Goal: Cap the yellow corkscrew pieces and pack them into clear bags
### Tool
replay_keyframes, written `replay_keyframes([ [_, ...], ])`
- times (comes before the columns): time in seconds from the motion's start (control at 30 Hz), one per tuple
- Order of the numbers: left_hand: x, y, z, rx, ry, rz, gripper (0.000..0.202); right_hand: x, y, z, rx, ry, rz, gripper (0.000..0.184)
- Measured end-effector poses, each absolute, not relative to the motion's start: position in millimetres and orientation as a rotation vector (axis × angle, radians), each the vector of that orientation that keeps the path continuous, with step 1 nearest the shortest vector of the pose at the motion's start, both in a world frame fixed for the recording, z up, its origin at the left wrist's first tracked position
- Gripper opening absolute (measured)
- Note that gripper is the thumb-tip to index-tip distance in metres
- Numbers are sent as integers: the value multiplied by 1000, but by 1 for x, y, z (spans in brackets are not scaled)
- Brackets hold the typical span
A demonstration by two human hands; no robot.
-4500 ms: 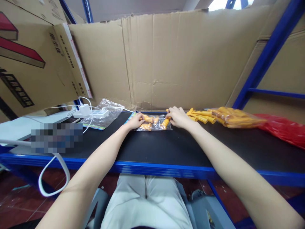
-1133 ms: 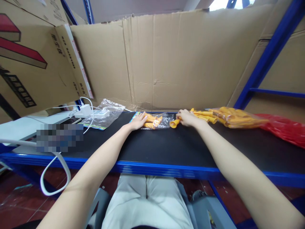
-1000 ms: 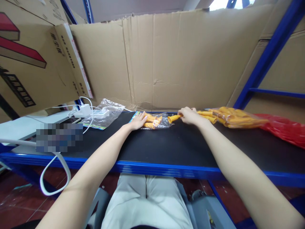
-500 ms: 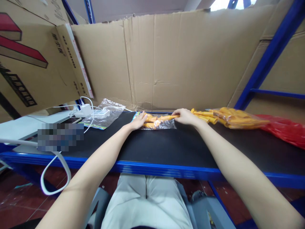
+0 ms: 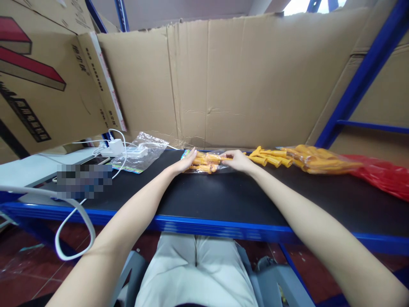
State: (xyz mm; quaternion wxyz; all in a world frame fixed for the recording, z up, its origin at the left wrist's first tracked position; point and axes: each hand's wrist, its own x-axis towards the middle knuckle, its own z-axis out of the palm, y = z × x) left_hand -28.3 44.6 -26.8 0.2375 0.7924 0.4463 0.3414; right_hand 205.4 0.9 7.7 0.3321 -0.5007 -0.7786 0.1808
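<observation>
Between my hands a clear plastic bag (image 5: 217,171) lies on the black tabletop, with several orange plastic pieces (image 5: 204,160) in it. My left hand (image 5: 186,163) grips the bag's left end, where a bit of colourful printed card or film shows. At the bag's right end, my right hand (image 5: 238,162) has thumb and fingers closed around the end of an orange piece. Its palm side is hidden, so I cannot tell how much of the film it also holds. Just right of that hand, loose orange pieces (image 5: 275,158) lie in a row.
A larger clear bag of orange pieces (image 5: 315,160) and a red plastic bag (image 5: 380,175) lie on the right. An empty clear bag (image 5: 140,160), a power strip (image 5: 136,151) and white cables are on the left. A cardboard sheet (image 5: 239,81) stands behind the blue-edged table (image 5: 223,226).
My right hand has moved left, towards my left hand, and the orange piece it holds has gone further into the bag. My left hand has stayed almost in place.
</observation>
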Motion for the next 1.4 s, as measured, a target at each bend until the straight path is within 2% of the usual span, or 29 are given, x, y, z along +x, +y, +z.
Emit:
replay_keyframes([
  [0.17, -23, 38, -20, 2034, 1217, 908, 61, 203, -7, 9, -1224, -1919, 874, 27],
  [0.37, -24, 41, -25, 2069, 1260, 886, 61, 204, -9, 10, -1191, -1916, 998, 26],
  [0.53, -30, 42, -24, 2197, 1263, 956, 59, 205, -3, 10, -1245, -1854, 871, 22],
  [0.73, -23, 17, -2, 2480, 1136, 1050, 48, 211, -2, 14, -1538, -2095, 399, 12],
  [0.8, -20, 13, 1, 2542, 1075, 1046, 40, 213, -4, 16, -1571, -2212, 303, 15],
  [1.07, -12, 12, 3, 2542, 1040, 1115, 22, 213, -13, 24, -1366, -2395, 501, 29],
  [1.23, -7, 8, 6, 2503, 1023, 1159, 15, 210, -16, 24, -1350, -2493, 575, 24],
  [1.4, -7, 9, 7, 2431, 989, 1276, 13, 200, -18, 22, -1376, -2289, 476, 21],
])
